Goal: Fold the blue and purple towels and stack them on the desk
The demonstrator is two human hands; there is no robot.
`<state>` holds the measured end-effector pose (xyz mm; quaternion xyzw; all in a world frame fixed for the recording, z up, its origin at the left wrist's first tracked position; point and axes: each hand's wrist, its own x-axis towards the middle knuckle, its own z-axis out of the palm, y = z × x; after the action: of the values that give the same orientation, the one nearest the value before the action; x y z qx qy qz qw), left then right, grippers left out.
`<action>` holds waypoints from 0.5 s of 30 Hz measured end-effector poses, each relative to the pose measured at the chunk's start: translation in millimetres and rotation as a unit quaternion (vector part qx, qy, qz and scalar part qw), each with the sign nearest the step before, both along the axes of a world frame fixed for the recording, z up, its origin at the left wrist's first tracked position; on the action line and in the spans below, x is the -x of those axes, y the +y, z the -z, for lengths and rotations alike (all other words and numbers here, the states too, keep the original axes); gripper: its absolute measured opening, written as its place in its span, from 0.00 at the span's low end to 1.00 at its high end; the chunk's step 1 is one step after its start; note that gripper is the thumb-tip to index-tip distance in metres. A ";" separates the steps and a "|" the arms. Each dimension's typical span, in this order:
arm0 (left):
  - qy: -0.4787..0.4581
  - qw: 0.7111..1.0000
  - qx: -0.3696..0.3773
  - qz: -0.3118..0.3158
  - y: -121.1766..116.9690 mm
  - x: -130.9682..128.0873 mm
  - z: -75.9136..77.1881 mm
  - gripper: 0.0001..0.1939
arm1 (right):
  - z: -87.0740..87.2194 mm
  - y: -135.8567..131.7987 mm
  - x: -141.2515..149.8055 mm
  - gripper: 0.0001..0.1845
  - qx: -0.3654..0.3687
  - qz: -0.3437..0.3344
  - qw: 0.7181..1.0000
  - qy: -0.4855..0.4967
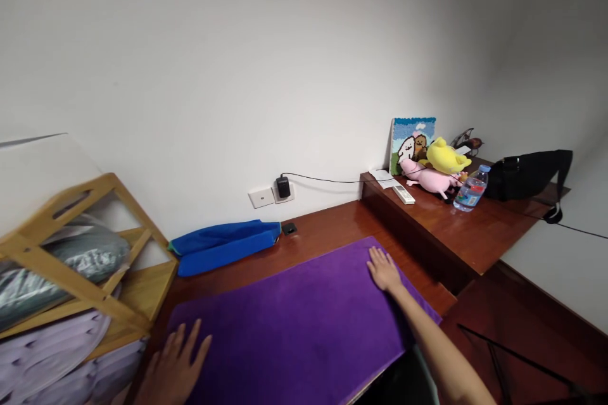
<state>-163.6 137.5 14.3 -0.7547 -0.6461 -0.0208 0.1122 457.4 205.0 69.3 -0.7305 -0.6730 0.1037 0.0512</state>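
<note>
A purple cloth (294, 323) lies spread flat over a wooden surface (332, 228). My left hand (173, 364) rests flat on the cloth's near left corner, fingers spread and open. My right hand (382, 269) lies flat on the cloth's far right corner with its fingers stretched out. Neither hand holds anything.
A folded blue bundle (223, 245) lies by the wall behind the cloth. A wooden rack (76, 272) with bagged bedding stands at left. The raised ledge (465, 234) at right carries plush toys (439, 168), a water bottle (470, 188), a remote (403, 193) and a black bag (527, 174).
</note>
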 end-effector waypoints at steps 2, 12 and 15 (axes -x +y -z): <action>-0.006 1.000 -0.019 0.006 -2.1 43.2 -1.5 0.29 | -7.1 0.6 -45.5 0.36 0.020 0.055 0.998 -0.010; -0.099 0.992 -0.066 0.044 -72.1 -130.5 -14.9 0.34 | 17.6 -106.7 89.0 0.34 -0.122 -0.198 0.970 0.067; -0.073 0.996 -0.029 0.034 -103.9 -107.1 2.3 0.30 | 24.0 -125.1 104.6 0.34 -0.093 -0.239 0.963 0.078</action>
<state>-56.6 33.5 12.0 -0.7692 -0.6254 -0.0984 0.0863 352.8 79.8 45.3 -0.5304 -0.8284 0.1065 0.1451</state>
